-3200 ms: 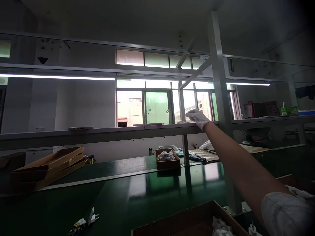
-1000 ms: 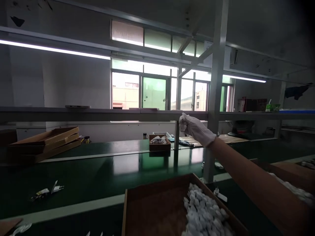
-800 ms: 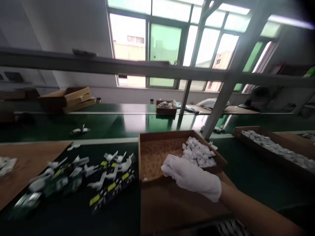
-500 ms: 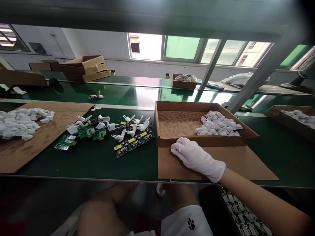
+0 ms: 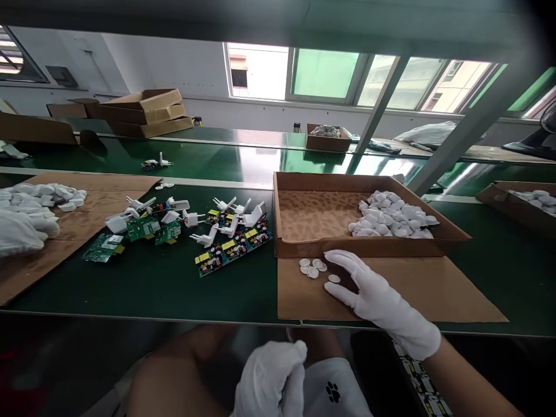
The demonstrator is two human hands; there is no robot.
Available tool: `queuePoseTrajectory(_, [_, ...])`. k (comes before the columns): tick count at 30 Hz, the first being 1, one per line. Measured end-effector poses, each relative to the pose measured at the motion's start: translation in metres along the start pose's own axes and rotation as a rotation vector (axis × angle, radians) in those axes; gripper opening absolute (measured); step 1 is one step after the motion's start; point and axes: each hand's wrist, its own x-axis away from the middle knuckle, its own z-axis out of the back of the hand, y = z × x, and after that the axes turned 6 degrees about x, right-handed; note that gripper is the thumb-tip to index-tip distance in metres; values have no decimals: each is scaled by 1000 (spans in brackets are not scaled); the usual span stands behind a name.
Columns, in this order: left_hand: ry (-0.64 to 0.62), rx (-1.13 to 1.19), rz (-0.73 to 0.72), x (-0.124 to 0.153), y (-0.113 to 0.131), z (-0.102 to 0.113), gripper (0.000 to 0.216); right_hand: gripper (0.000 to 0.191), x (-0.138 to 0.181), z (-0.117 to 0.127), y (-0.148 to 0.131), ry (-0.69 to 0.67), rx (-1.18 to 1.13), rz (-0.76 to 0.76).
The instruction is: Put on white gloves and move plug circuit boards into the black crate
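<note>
My right hand, in a white glove, hovers at or rests on the flat cardboard sheet with thumb and fingers spread apart. Between its fingertips lies one white disc, apparently not gripped. Several more white discs are loose on the sheet just to the left. Behind the hand stands a shallow cardboard box with a heap of white rounded pieces in its right part. My left hand, also gloved, is low over my lap with curled fingers; whatever it may hold is hidden.
Green circuit boards with white plug parts lie left of the box. Another person's gloved hand is at the white pile on the far-left cardboard. A metal post slants up at right; a shelf overhangs the top.
My right hand has moved right and opened, uncovering the white discs on the cardboard. My left hand has come into view at the bottom, and another person's hand at the far left.
</note>
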Motion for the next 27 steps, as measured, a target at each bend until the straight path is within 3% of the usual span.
queuePoseTrajectory(2, [-104, -118, -155, -33, 7, 3, 21, 38, 6, -3, 3, 45, 38, -25])
queuePoseTrajectory(4, [-98, -286, -173, -64, 10, 0, 21, 36, 11, -7, 5, 97, 56, -49])
queuePoseTrajectory(6, [-191, -428, -128, -87, 10, -9, 34, 32, 13, -10, 6, 140, 55, -61])
queuePoseTrajectory(9, [-410, -531, -107, -108, 10, -27, 43, 17, 13, -13, 4, 171, 49, -71])
queuePoseTrajectory(12, [-490, -526, -96, -115, 10, -38, 26, 12, 12, -13, -1, 199, 24, -101])
queuePoseTrajectory(14, [-435, -403, -5, -117, 11, -40, 26, 11, 12, -13, -3, 223, -39, -129])
queuePoseTrajectory(16, [-330, -123, 161, -118, 13, -39, 25, 9, 13, -13, -4, 250, -127, -171])
queuePoseTrajectory(19, [-250, 412, 568, -120, 21, -32, 24, 10, 14, -15, -4, 273, -159, -225])
queuePoseTrajectory(22, [-217, 765, 888, -125, 30, -26, 26, 14, 10, -17, -6, 239, -54, -221])
queuePoseTrajectory(27, [-96, 1005, 1037, -129, 31, -24, 35, 26, -8, -13, -23, 279, -110, -246])
